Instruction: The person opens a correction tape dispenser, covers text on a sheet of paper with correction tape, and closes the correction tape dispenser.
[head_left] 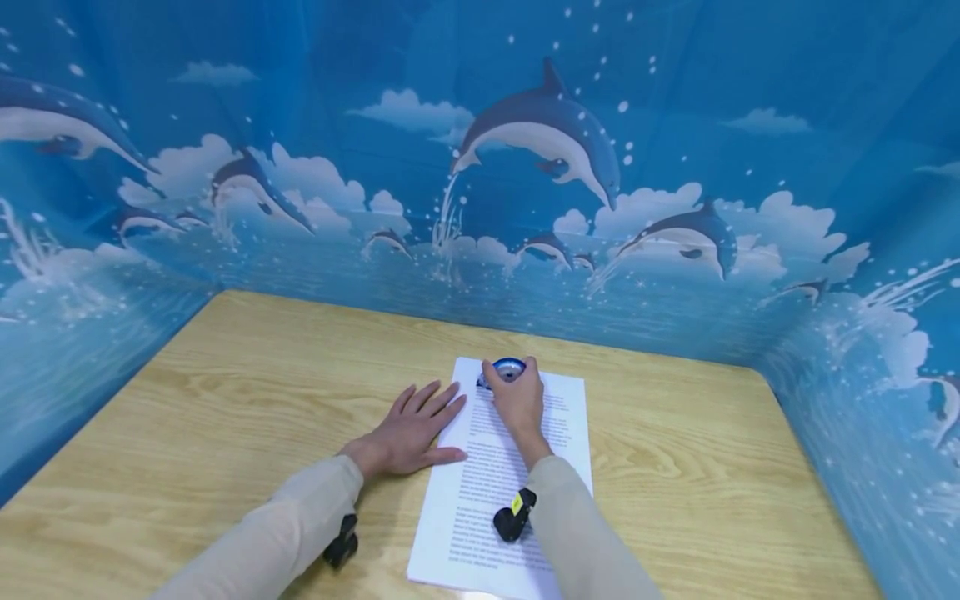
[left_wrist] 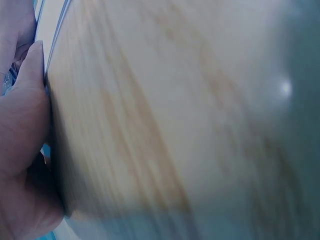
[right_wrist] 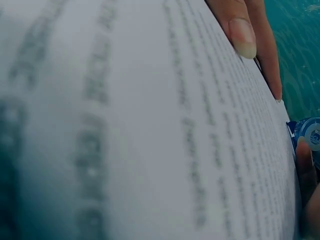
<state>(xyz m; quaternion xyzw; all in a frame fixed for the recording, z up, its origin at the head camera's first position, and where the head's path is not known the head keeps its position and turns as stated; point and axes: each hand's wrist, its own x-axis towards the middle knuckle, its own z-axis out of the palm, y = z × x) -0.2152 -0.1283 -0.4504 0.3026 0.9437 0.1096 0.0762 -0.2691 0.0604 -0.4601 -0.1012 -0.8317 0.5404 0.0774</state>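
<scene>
Sheets of white paper [head_left: 573, 417] printed with lines of text lie on the table. Near the top of the page, my right hand [head_left: 519, 407] grips a round blue correction tape [head_left: 508, 367] between thumb and fingers, its tip low over the first lines of print. In the right wrist view, the correction tape [right_wrist: 311, 134] shows at the right edge with the thumb against it. My left hand [head_left: 411, 435] lies flat with fingers spread, thumb and fingertips on the page's left edge. The left wrist view catches part of this hand [left_wrist: 22, 130] at its left side.
The light wooden table [head_left: 697, 467] reaches out on both sides of the paper. A blue curtain [head_left: 337, 267] printed with dolphins encloses its back and sides. Small black wrist cameras sit at both cuffs, the right one [head_left: 513, 521] above the paper.
</scene>
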